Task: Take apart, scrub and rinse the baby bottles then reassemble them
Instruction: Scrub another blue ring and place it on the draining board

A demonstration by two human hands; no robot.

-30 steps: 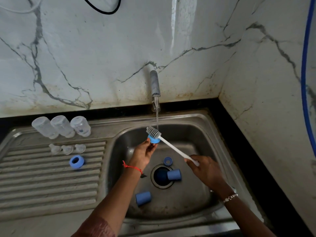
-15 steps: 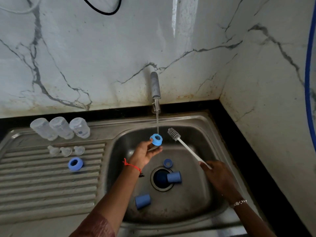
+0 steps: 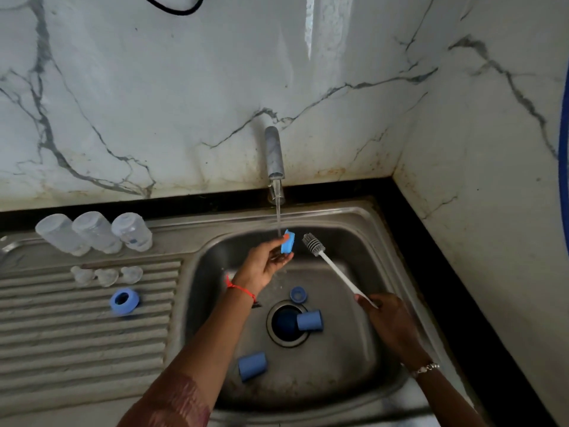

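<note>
Carefully rinsing a wet ring point(image 3: 288, 241) under the tap point(image 3: 275, 155).
My left hand point(image 3: 261, 266) pinches it by fingertips; slipping, it drops toward the drain point(image 3: 286, 323) at six o'clock, while my right hand point(image 3: 391, 325) grips the brush point(image 3: 326, 263).

My sink point(image 3: 363, 217): drainboard point(image 3: 77, 334) carries three bottles point(image 3: 92, 231), three nipples point(image 3: 106, 276), blue ring point(image 3: 124, 300); basin holds two caps point(image 3: 309, 320), small ring point(image 3: 298, 294).

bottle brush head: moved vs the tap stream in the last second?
Yes. The bottle brush head was under the water stream against the blue ring; now it sits to the right of the stream, clear of the ring, held by the right hand.
</note>
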